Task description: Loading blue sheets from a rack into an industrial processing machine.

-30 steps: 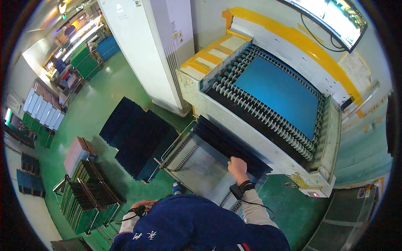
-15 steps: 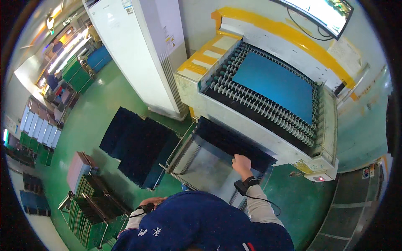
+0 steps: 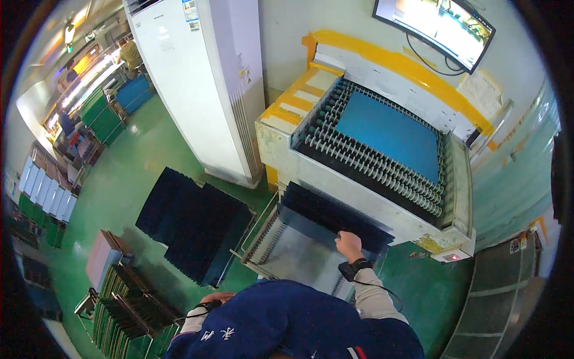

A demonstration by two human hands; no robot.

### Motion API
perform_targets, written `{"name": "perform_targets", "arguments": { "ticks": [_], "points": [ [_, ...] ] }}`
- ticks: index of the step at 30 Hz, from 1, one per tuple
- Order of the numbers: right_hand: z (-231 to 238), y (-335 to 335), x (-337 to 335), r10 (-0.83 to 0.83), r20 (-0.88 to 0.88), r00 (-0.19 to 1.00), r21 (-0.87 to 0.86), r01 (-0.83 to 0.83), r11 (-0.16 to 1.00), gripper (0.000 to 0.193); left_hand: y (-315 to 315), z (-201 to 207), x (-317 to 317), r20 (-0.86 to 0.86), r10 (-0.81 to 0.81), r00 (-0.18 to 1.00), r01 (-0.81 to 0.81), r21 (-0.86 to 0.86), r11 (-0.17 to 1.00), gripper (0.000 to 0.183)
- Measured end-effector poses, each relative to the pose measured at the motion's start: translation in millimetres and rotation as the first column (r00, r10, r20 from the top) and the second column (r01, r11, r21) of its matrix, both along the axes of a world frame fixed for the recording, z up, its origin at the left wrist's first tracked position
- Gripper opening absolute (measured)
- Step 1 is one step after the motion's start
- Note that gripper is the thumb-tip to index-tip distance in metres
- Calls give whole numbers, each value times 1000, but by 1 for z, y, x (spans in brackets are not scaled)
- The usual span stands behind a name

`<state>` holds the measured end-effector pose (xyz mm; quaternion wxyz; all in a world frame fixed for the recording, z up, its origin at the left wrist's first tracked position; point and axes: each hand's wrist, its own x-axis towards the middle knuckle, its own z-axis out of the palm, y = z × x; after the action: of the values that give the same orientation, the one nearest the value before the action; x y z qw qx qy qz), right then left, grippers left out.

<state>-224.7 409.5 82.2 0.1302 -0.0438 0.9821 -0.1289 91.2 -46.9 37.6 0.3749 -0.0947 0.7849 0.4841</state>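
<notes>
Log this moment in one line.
right hand: at dark thin panels in metal rack; left hand: by navy shirt; blue rectangular sheet: on pale disc rollers

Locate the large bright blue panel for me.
In the head view, the blue panel lies right of centre in the upper half, on grey rollers, below the screen and above the right hand.

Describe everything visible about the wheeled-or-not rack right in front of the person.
The rack has a metal-looking rod frame, a pale flat base and spring-like coils along its left side. It sits beside the white roller machine. Dark thin panels stand packed at its far end; the right hand is against or just over them. Its underside is hidden, so wheels cannot be confirmed.
</notes>
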Motion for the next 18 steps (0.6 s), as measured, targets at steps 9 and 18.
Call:
{"name": "perform_targets", "arguments": {
  "ticks": [9,18],
  "points": [
    [1,-2,-2,-21,21,1000,-15,21,1000,29,-19,-28,-8,-152,-51,987,68,106,992,37],
    [2,-1,-1,2,-14,1000,-8,-2,1000,28,-28,-56,-6,-106,-64,992,67,26,997,35]
  ]
}}
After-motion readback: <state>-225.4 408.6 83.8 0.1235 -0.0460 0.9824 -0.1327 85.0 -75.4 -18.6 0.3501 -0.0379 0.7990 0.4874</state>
